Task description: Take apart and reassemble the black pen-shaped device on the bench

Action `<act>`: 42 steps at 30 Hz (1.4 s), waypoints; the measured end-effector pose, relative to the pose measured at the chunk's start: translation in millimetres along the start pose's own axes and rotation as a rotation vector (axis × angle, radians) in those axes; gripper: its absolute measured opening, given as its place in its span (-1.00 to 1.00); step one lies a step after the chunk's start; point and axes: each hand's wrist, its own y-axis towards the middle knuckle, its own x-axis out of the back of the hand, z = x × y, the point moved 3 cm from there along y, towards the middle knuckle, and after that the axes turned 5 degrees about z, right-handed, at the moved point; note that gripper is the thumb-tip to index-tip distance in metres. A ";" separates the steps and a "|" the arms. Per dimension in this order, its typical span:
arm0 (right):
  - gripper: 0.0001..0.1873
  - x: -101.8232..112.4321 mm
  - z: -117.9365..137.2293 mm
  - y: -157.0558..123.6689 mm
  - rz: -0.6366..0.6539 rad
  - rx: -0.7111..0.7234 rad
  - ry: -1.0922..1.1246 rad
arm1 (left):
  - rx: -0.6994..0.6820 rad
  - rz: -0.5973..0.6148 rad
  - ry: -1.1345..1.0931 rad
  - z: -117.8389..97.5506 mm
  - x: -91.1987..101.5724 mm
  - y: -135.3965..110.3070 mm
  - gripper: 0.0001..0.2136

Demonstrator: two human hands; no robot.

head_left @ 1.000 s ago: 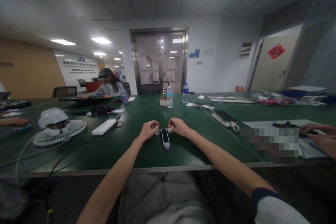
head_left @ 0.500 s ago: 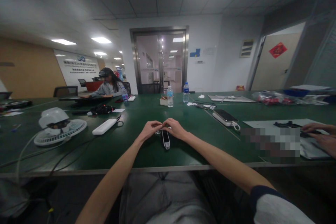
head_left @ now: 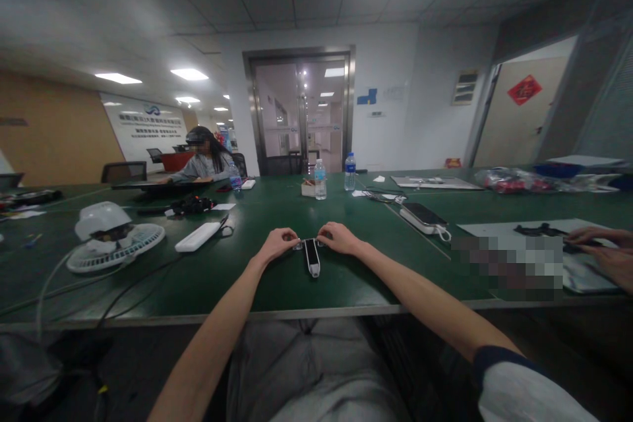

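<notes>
Bottles (head_left: 320, 181) beyond slim device (head_left: 311, 256); white bar (head_left: 198, 237) left, black-topped slab (head_left: 424, 214) right

I'm sat at this long green table (head_left: 267, 208), facing metal-framed glass double doors (head_left: 299, 115) in a plain white wall (head_left: 395, 72). Grey panel ceiling (head_left: 267, 3), bright light panels (head_left: 190, 74) to my left, tan wall (head_left: 54, 102) and a black chair (head_left: 123, 172) over there too. Pale door (head_left: 519, 135) on my right has a red diamond decoration (head_left: 525, 90).
</notes>
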 end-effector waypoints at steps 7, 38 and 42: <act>-0.76 -8.3 -4.9 1.2 0.066 -0.021 0.023 | 0.029 0.019 0.002 -3.1 0.5 -1.6 -0.71; -0.75 -8.8 -5.7 0.2 0.072 -0.031 0.029 | 0.057 0.089 -0.073 0.0 -2.9 -1.5 -0.68; -0.74 -8.0 -5.6 0.0 0.074 -0.038 0.031 | 0.062 0.091 -0.040 1.1 -3.1 -0.2 -0.67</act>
